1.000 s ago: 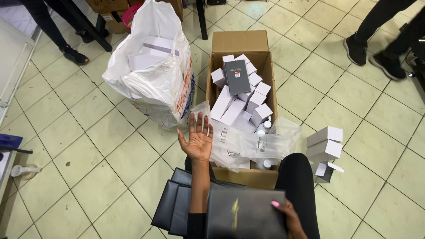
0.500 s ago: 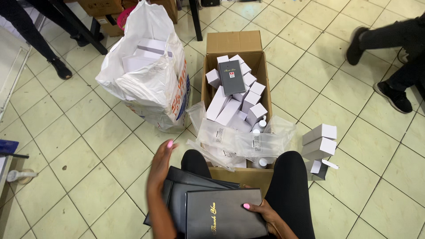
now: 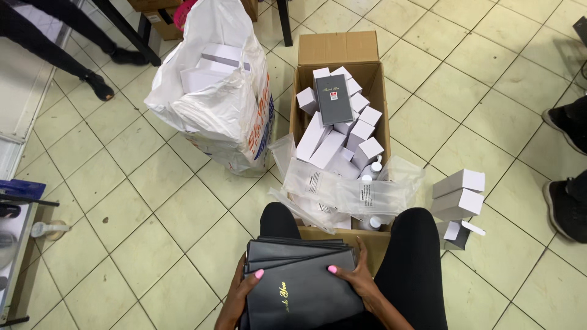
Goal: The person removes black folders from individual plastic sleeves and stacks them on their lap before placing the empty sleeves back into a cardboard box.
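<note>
Stack of flat black boxes (image 3: 299, 281) rested on the lap, left hand (image 3: 241, 293) and right hand (image 3: 361, 282) curled around its sides, gripping. Just ahead, an open cardboard carton (image 3: 340, 49) held small white boxes (image 3: 358, 131); white plastic bag (image 3: 214, 91) stood left.

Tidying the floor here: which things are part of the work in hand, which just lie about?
In hand: stack of flat black boxes, left hand, right hand.
Lying about: white plastic bag, open cardboard carton, clear plastic sleeves, small white boxes.
</note>
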